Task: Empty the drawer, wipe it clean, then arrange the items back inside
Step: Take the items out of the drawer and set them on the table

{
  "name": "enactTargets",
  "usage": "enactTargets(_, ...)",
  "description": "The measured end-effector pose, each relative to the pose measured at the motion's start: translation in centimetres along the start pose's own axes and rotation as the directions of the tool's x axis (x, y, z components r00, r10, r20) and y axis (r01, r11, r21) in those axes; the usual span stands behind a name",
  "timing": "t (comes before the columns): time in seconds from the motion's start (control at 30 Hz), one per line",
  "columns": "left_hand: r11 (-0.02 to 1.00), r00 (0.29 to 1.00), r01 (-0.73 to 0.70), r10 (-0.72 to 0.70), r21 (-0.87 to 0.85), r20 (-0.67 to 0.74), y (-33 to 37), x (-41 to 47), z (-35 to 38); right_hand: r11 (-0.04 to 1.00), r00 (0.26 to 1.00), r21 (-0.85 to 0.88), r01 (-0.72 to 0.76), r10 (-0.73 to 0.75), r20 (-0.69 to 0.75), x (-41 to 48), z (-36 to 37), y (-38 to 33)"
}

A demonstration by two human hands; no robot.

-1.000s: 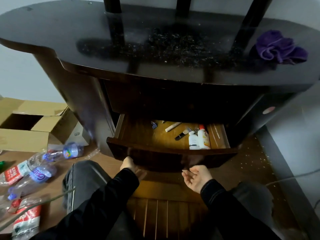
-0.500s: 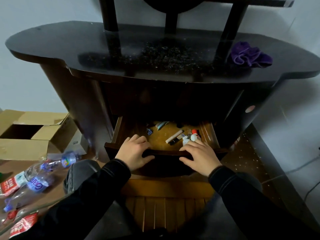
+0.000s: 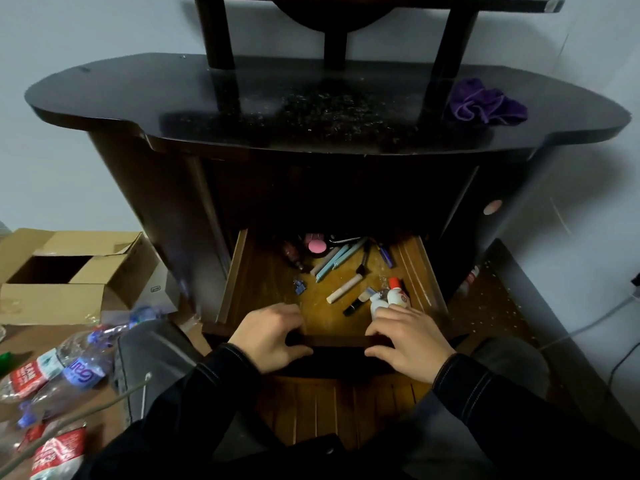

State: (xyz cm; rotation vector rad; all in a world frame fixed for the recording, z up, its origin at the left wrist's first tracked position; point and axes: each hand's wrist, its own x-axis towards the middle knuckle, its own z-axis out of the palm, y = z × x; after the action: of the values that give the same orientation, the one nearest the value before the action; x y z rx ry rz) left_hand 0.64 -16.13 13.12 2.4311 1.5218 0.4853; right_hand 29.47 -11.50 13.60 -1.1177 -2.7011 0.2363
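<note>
Wooden drawer (image 3: 236,271) sits pulled out, pens (image 3: 341,259) and bottles (image 3: 394,296) inside; left hand (image 3: 269,337) and right hand (image 3: 410,344) each grip its front, curled over it.

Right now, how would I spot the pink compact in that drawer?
Find the dark cabinet, then its open wooden drawer. At the drawer's back, left of the pale blue pens, lies the compact: the only round thing there, with a pink centre.

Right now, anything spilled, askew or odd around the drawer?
Yes. Pens and makeup lie jumbled at angles in the drawer; gritty specks litter the cabinet top; plastic bottles are strewn on the floor, left.
</note>
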Motion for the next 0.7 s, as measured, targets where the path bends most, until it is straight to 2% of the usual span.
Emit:
enactTargets(0.13, 0.998, 0.999, -0.021, 0.023, -0.055, 0.049, 1.4, -1.5, 0.4, 0.999, 0.999, 0.046, -0.016, 0.014, 0.035, -2.2, 0.2, -0.9)
enactTargets(0.27, 0.999, 0.985, 0.012, -0.005, -0.041, 0.171, 1.9, -2.1, 0.8, 0.997, 0.997, 0.071, -0.029, 0.023, 0.077, -3.6, 0.4, -1.3)
enactTargets(0.37, 0.995, 0.952, 0.079, -0.058, -0.060, 0.299, 1.9, -1.2, 0.3, 0.984, 0.980, 0.141, -0.110, 0.084, 0.181, -3.3, 0.2, -1.1)
enactTargets(0.47, 0.958, 0.931, 0.171, -0.082, -0.228, 0.355, 2.1, 0.3, -0.4, 0.899, 0.930, 0.351, -0.263, 0.139, 0.339, -2.1, -0.9, -0.3)
enactTargets(0.53, 0.906, 0.947, 0.208, -0.093, -0.369, 0.306, 2.1, 2.1, -0.5, 0.826, 0.921, 0.432, -0.362, 0.245, 0.304, -1.0, -1.7, 0.8)
enactTargets(0.6, 0.869, 0.958, 0.233, -0.128, -0.436, 0.256, 1.8, 4.6, 0.0, 0.813, 0.876, 0.337, -0.475, 0.402, 0.266, 0.5, -2.2, 2.5)
enactTargets(0.7, 0.856, 0.953, 0.289, -0.213, -0.430, 0.216, 0.9, 8.8, 1.9, 0.779, 0.745, 0.021, -0.627, 0.591, 0.309, 2.6, -1.8, 4.2)
